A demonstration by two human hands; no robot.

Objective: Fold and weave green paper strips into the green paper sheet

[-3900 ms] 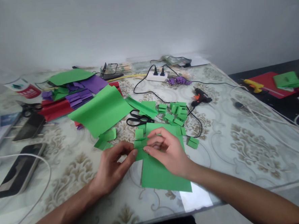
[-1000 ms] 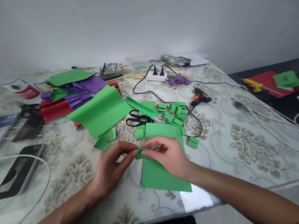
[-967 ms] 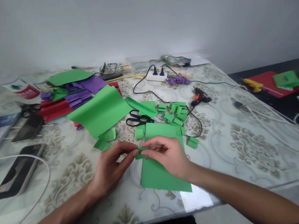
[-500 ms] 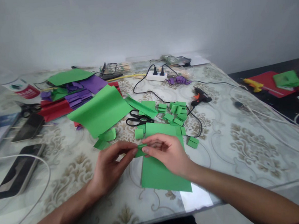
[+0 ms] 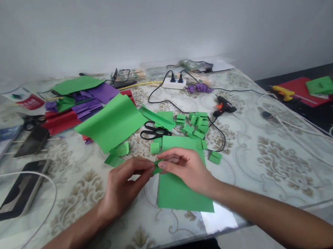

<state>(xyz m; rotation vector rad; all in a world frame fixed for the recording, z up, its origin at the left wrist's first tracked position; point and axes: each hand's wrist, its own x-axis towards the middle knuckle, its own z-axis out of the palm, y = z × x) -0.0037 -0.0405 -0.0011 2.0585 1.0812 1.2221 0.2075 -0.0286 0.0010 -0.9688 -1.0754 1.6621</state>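
Observation:
Between my two hands a small piece of green paper (image 5: 157,167) is pinched, mostly covered by fingertips. My left hand (image 5: 127,181) grips its left end between thumb and fingers. On its right end, the thumb and fingers of my right hand (image 5: 184,170) are closed. Under my right hand lies a larger green sheet (image 5: 184,194), flat on the patterned table cover. Just beyond the hands are black-handled scissors (image 5: 155,132), partly under green paper. Several small folded green pieces (image 5: 196,124) form a pile to the right of the scissors.
A curved green sheet (image 5: 112,122) rests on red and purple paper at left. Two phones (image 5: 22,189) lie at the left edge. A black glue gun (image 5: 223,106) and a white power strip (image 5: 174,83) with cords stand toward the back. White cables (image 5: 299,131) cross the right side.
My left fingertips have shifted slightly right along the small green paper, so less of it shows. Everything else on the table stays in place.

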